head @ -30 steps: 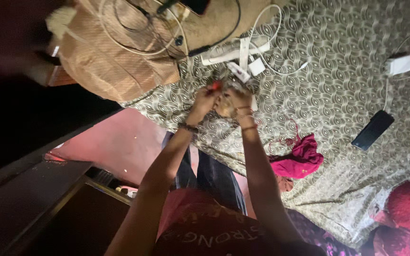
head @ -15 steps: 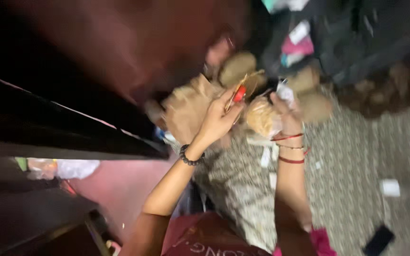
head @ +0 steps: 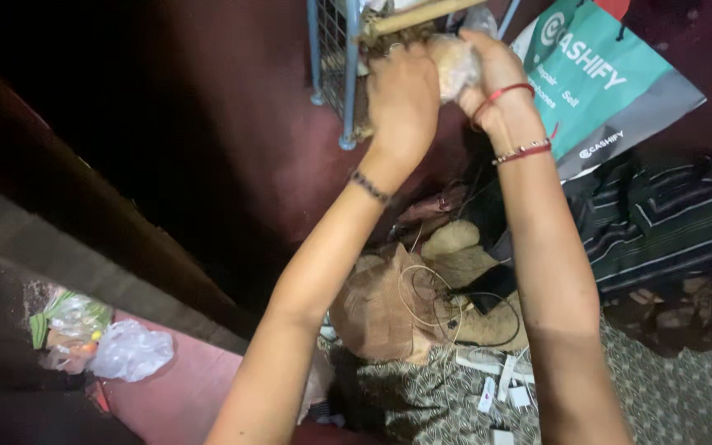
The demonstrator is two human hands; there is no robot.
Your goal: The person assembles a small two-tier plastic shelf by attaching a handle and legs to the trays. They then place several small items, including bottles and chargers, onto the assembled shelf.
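Observation:
Both my arms reach up to a blue metal wire rack [head: 346,74] at the top of the view. My right hand [head: 496,78], with red thread bands on the wrist, grips a clear plastic bag of pale food [head: 455,62]. My left hand [head: 404,99], with a dark bead bracelet, is closed at the rack's edge beside the bag, its back to the camera. What its fingers hold is hidden. A wooden stick [head: 422,15] lies across the rack just above both hands.
A teal and grey plastic bag [head: 611,91] leans at the upper right. Below my arms lie a brown cushion [head: 381,309] with white and black cables [head: 447,309], chargers [head: 496,387] on a patterned sheet, striped cloth [head: 669,222]. Clear plastic bags [head: 100,342] sit lower left.
My view swung up from the patterned bed sheet to the rack. Both hands rose with the bag of food from the bed to the rack's edge.

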